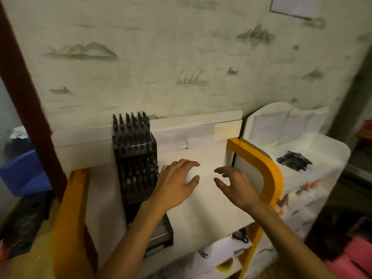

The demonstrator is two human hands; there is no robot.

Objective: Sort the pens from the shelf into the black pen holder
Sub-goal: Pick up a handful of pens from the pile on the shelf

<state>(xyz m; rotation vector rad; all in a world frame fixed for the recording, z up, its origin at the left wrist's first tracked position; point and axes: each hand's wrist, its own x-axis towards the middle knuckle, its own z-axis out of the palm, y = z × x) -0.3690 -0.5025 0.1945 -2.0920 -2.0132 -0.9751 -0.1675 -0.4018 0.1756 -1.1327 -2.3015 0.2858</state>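
Both hands empty, fingers loosely spread: left hand (177, 181) beside the tiered black plastic pen holder (136, 164), right hand (233, 184) nearer the loose black pens (294, 160) on the white shelf (330, 150). Looks between trips; next is probably reaching right for more pens.

2 hands (177, 178), 1 pen holder (134, 158)

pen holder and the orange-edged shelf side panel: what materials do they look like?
Pen holder: looks like dark, glossy hard plastic; light glints on its tiered rows, though blur leaves it open.
Shelf side panel: seems to be white laminated board with a smooth orange edge band following its rounded corner; the flat matte face and the separate coloured rim suggest this. Painted wood cannot be ruled out.
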